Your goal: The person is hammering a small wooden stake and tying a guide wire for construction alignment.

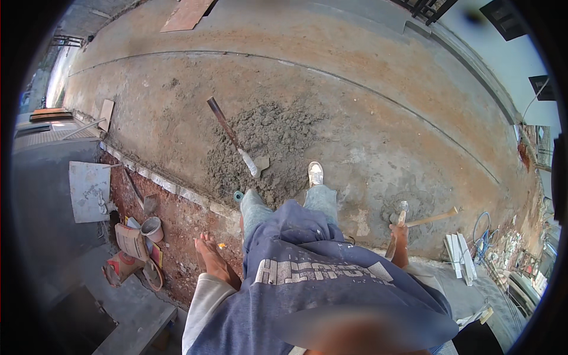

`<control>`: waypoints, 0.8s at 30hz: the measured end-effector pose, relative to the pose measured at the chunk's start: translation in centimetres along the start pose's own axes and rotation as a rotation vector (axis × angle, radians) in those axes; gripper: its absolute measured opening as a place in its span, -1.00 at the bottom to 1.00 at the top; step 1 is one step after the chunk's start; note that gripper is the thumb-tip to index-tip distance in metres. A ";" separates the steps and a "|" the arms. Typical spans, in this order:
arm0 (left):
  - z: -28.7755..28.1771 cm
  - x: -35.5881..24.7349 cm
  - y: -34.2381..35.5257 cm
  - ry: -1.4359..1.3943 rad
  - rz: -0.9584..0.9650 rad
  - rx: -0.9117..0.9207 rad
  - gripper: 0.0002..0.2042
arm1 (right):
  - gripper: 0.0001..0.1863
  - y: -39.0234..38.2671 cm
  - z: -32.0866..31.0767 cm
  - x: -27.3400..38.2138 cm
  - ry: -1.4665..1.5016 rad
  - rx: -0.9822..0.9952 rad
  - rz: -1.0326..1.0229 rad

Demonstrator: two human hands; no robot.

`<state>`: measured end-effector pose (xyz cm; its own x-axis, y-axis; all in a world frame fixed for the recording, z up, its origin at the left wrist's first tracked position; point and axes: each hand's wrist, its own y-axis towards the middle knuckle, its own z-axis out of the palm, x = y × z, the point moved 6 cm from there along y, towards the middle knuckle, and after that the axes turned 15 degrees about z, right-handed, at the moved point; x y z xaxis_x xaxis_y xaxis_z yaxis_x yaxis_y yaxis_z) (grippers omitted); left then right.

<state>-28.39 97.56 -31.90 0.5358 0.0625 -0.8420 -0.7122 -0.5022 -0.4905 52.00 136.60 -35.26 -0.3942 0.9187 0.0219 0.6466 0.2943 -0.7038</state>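
Note:
My right hand (400, 235) is closed around a wooden handle (391, 248) out at my right side. The pale upper end of this tool (404, 206) shows beyond my fingers; its kind is not clear. Another light wooden handle (435, 218) slants away just right of that hand, over a patch of wet mortar. At my left, my left hand (214, 259) hangs with its fingers apart and holds nothing. In front of my feet spreads a heap of grey mortar (284, 133). A hoe (228, 130) rests in it, its blade partly buried.
A low kerb (171, 188) divides the concrete floor from red soil. A grey bucket (152, 229), paper sacks (131, 242), a shovel (135, 189) and a stained board (89, 192) are to the left. White strips (460, 257) and a blue hose (484, 242) lie at right.

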 end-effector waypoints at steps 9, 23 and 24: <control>11.8 1.5 -6.5 -0.074 0.114 0.131 -0.64 | -0.64 5.1 0.2 1.8 -0.312 0.107 -0.096; 35.5 5.6 -24.3 -0.229 -0.086 0.364 -0.73 | -0.61 -2.8 -0.9 18.4 0.025 0.161 -0.229; 36.5 6.2 -24.4 -0.231 -0.079 0.376 -0.73 | -0.53 -4.3 -1.2 20.0 -0.006 0.189 -0.218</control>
<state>-24.24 141.67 -33.39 0.5103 0.3009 -0.8056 -0.8113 -0.1422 -0.5670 42.08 154.04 -30.95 -0.5151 0.8372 0.1837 0.4130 0.4302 -0.8027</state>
